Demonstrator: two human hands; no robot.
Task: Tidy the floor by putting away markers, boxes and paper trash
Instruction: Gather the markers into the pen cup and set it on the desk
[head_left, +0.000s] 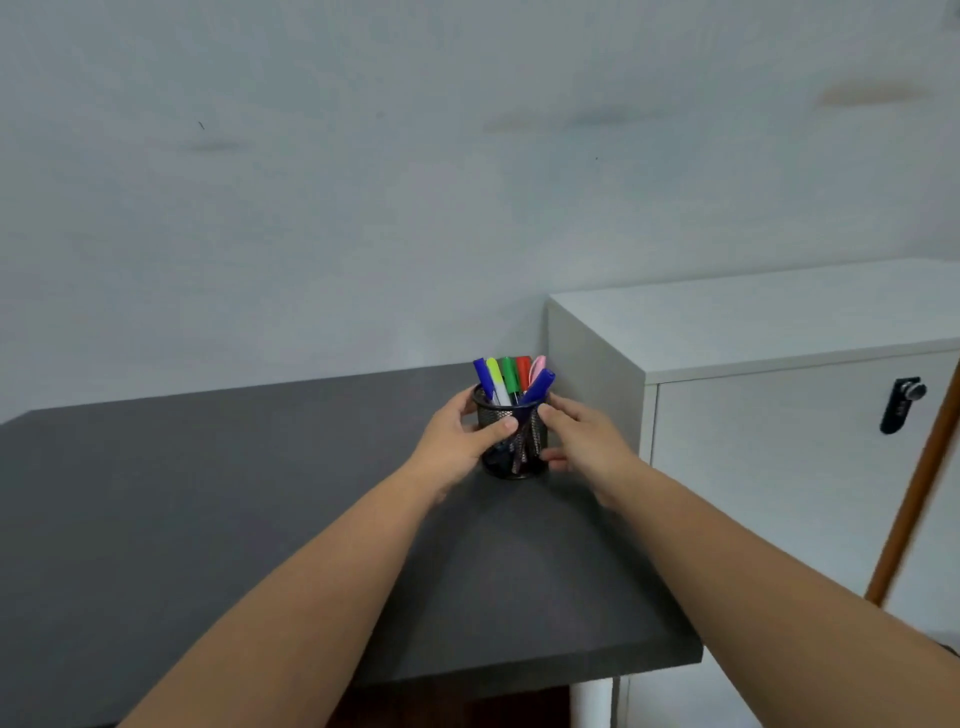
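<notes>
1. Head view, the scene: a black wire-mesh pen cup (514, 439) stands upright on the dark grey desk (218, 509), near its back right corner and close beside the white cabinet (779, 415). A bunch of coloured markers (511, 379) stands in the cup, caps up: blue, yellow-green, green, red, pink and another blue one leaning to the right.

2. Head view, the hands: the left hand (457, 441) wraps the cup's left side, its thumb lying across the mesh front and its fingers (465, 402) curled behind the rim, so it is grasping the cup. The right hand (582, 441) is at the cup's right side with the thumb touching near the rim; its other fingers are spread and look loose, and whether they press the cup or merely rest beside it cannot be told.

3. Head view, the step in hand: the markers seem to be already put away, and the person appears to be setting or straightening the cup on the desk. The floor, boxes and paper trash are out of view, so the rest of the task cannot be judged.

4. Next move, as a judgement: both hands need to let go without tipping the cup, minding the leaning blue marker, then turn down to the floor.
</notes>
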